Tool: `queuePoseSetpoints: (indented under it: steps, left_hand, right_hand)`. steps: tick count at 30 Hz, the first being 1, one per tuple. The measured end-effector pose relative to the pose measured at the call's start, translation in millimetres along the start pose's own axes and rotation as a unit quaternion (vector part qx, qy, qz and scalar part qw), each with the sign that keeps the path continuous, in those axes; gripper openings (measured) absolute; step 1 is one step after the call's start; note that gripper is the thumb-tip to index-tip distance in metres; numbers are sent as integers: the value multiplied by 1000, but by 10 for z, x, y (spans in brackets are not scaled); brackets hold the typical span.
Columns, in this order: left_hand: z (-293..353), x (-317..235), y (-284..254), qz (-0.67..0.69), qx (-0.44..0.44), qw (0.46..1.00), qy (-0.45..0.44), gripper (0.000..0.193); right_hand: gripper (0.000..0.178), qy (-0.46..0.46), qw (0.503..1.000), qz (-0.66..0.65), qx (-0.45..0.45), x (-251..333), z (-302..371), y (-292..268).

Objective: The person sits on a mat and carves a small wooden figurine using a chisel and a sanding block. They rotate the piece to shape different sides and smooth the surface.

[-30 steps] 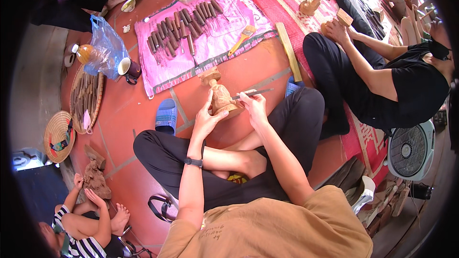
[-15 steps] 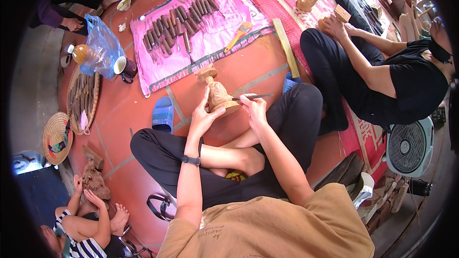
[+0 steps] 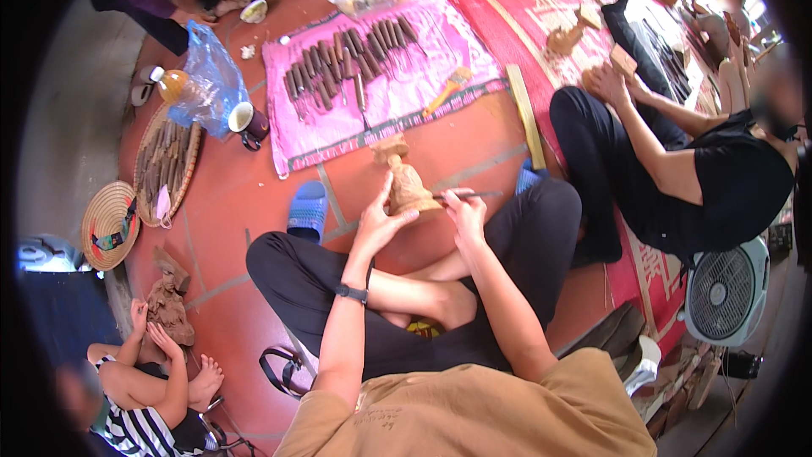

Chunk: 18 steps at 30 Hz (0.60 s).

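Note:
A light-brown wooden carving [image 3: 409,186], with a narrow neck and a wider base, lies tilted over the tiles in front of my crossed legs. My left hand [image 3: 381,218] is wrapped round its lower left side. In my right hand [image 3: 464,213] is a thin dark-handled carving tool [image 3: 475,195], gripped like a pen. The tool's tip points left and meets the carving near its base; whether it cuts the wood is too small to tell.
Beyond the carving, a pink cloth [image 3: 288,140] bears several carving tools [image 3: 347,59] and a yellow brush [image 3: 448,90]. A mug [image 3: 250,129] and a basket [image 3: 139,213] stand left. People sit carving on both sides; a fan [image 3: 724,294] stands right.
The whole view has shifted, so things appear further right and mostly lower. Both hands keep their hold on the carving and the tool, with little other movement.

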<state>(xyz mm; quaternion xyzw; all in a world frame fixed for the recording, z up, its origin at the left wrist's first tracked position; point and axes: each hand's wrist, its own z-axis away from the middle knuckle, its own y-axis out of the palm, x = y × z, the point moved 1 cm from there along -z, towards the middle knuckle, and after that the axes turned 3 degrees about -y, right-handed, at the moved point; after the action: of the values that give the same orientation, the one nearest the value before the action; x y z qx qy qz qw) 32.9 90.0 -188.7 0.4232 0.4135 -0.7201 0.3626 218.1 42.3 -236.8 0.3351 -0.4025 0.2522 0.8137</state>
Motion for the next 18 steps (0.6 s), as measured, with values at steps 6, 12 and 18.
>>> queuePoseSetpoints:
  steps: [6,12,18]
  left_hand:
    - [17,37,27,-33,-24,998,-42,110]
    - [214,-302,24,-120,-6,993,7,68]
    - [319,-311,130,-250,-118,956,97,47]
  right_hand:
    - [6,-56,996,-56,50,157,-24,104]
    - [10,-67,980,17,187,568,-212,295]
    - [8,-87,942,146,289,993,-424,741]
